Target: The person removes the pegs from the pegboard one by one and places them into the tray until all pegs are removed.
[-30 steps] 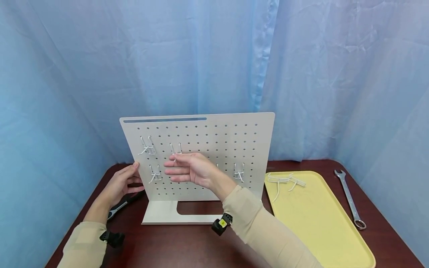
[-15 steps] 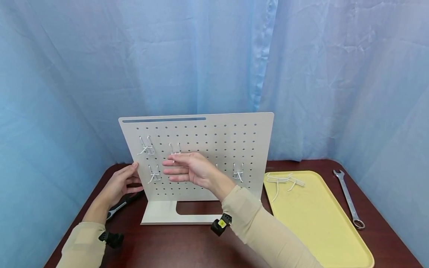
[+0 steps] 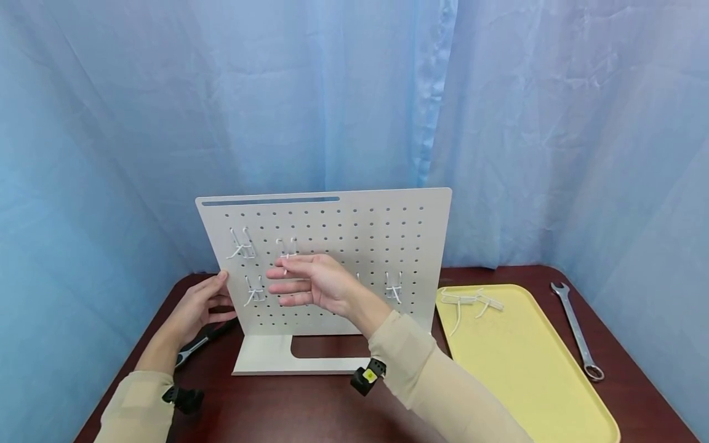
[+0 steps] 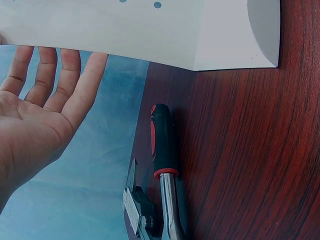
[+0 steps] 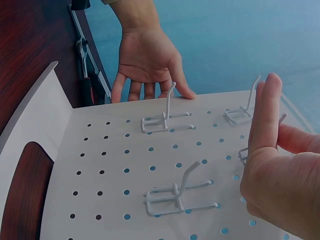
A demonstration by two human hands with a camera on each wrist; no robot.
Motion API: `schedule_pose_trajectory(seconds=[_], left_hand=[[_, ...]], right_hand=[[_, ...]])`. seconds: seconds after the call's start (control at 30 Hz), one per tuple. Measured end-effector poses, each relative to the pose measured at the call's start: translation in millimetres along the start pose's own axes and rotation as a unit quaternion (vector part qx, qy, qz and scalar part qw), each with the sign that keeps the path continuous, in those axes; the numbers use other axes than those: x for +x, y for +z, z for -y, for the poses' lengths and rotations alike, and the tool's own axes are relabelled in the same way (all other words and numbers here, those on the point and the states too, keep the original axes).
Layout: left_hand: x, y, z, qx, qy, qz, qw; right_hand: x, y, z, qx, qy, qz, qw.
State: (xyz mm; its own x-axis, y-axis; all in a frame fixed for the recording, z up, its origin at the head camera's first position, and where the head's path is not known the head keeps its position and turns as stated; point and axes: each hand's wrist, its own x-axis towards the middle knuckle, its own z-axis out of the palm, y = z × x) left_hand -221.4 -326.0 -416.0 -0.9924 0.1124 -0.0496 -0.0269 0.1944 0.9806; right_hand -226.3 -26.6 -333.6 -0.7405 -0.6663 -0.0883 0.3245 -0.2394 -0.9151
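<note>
A white pegboard (image 3: 343, 258) stands upright on its base, with several white wire hooks on its face. At its left edge, my left hand (image 3: 202, 303) holds the board, the thumb at the front and the fingers reaching behind. My right hand (image 3: 321, 283) is at an upper hook (image 3: 287, 248), thumb and index finger pinching its prong while the other fingers stay stretched out. In the right wrist view this hook (image 5: 243, 156) is mostly hidden behind the hand. Other hooks (image 3: 242, 246) sit at the upper left, lower left (image 3: 255, 291) and lower right (image 3: 394, 288).
To the right lies a yellow tray (image 3: 532, 363) with loose white hooks (image 3: 471, 299) at its far end. Beyond it is a combination wrench (image 3: 577, 329). Left of the board lie a tool with a black-and-red handle (image 4: 164, 137) and another metal tool (image 4: 134, 205).
Both hands keep their places at the board and the hook. The whole head view shifts very slightly; nothing else visibly moves.
</note>
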Motion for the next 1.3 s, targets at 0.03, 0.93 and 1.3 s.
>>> schedule_pose_trajectory(seconds=[0.03,0.93,1.3], left_hand=[[-0.3,-0.1,0.1,0.001,0.0,0.0,1.0],[-0.4,-1.5,-1.0,-0.007,0.007,0.01,0.9999],[-0.6,-1.0,0.8,-0.007,0.012,0.01,0.9999]], right_hand=[[-1.1,0.1,0.4,-0.004,-0.002,0.002,1.0],[-28.6,-20.2,10.6,-0.078,-0.025,-0.01,0.9966],[-41.8,-25.4,16.8,-0.089,-0.042,-0.012,0.9951]])
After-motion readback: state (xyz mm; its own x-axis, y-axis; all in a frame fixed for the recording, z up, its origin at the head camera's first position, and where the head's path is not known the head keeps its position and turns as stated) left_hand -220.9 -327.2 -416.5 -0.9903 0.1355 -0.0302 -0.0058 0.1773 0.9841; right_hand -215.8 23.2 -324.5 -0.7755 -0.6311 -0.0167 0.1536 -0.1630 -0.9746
